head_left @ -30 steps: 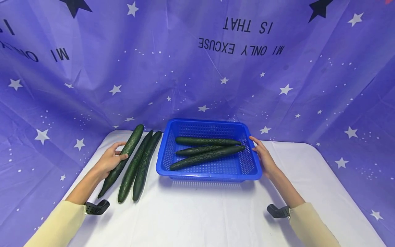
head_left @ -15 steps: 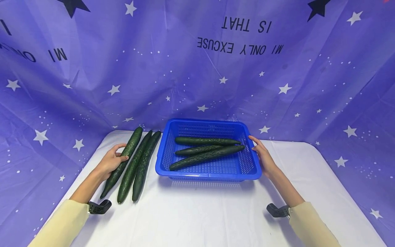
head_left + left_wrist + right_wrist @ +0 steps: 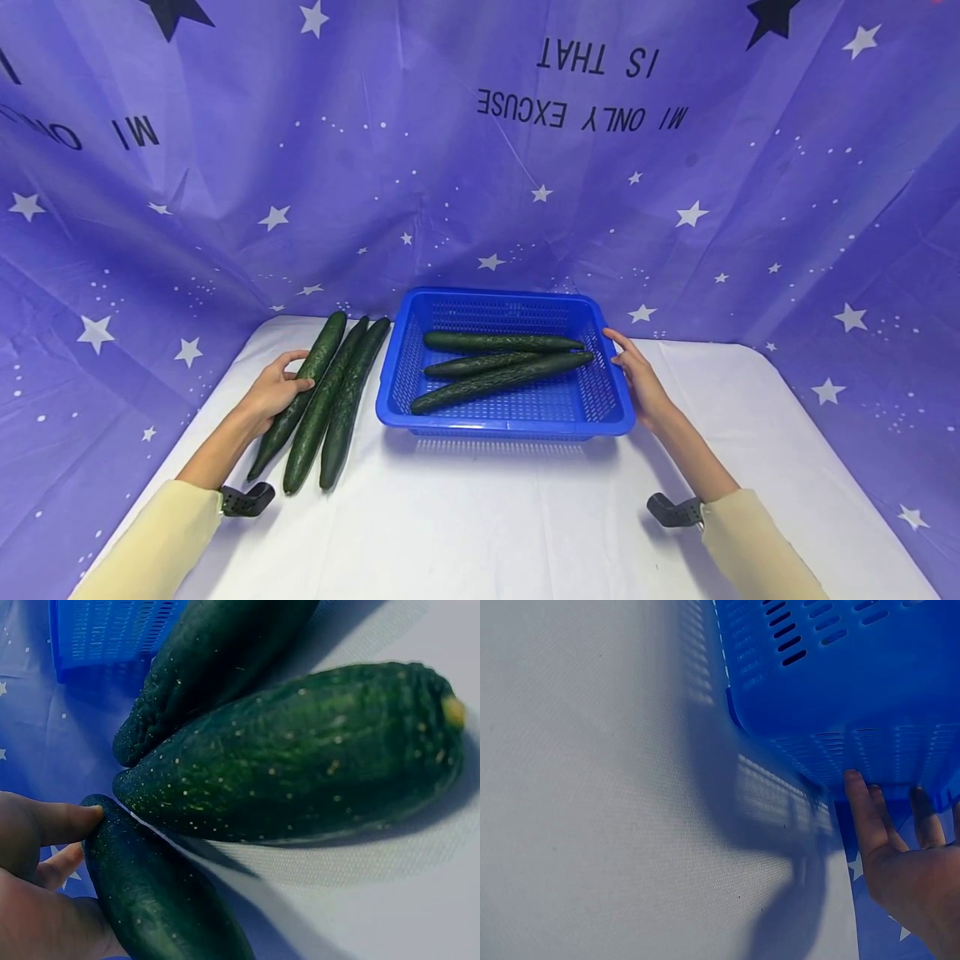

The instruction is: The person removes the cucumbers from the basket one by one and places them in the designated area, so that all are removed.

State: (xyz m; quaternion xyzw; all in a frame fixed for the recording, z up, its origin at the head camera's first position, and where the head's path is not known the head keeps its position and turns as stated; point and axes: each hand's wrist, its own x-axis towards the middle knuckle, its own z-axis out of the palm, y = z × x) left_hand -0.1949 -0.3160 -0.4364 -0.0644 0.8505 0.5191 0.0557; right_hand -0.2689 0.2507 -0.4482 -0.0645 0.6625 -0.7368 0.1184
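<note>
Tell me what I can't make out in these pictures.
Head view: the right end of the middle basket cucumber, hidden by the front basket cucumber.
Left wrist view: one end of the gripped cucumber, cut off by the bottom edge.
Right wrist view: part of the basket, cut off by the top and right edges.

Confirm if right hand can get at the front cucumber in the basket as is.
Likely yes: the right hand touches the right side of the open-topped basket, and the front cucumber ends near that side with nothing lying over it.
</note>
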